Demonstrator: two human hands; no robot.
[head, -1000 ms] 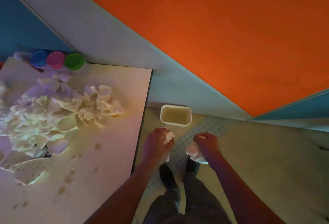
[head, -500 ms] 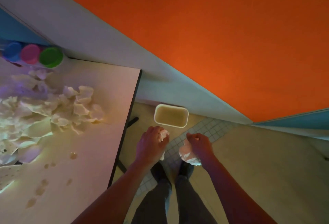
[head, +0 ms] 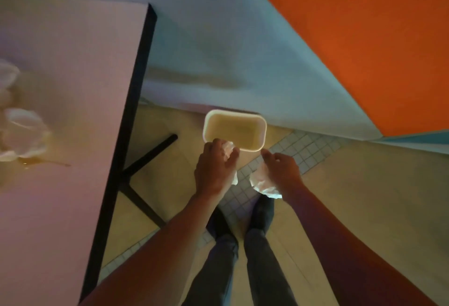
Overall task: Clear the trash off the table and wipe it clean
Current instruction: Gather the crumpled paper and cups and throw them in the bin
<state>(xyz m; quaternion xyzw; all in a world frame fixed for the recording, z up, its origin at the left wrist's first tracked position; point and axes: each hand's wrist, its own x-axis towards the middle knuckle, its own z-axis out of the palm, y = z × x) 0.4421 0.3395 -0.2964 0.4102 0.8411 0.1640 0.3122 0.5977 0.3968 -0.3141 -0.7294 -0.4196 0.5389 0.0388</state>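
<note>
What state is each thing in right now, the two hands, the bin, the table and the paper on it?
Left hand: grips a crumpled tissue near the bin's rim.
Right hand: grips a crumpled tissue wad.
Bin: upright on the floor, open; no trash visible inside.
Table: spill not yet wiped.
Crumpled paper: on the table.

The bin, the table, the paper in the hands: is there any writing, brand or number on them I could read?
None can be read.
The bin: plain walls, no label in view.
The table: bare top with a wet spill, no print.
The crumpled paper in the left hand and right hand: no text visible.
</note>
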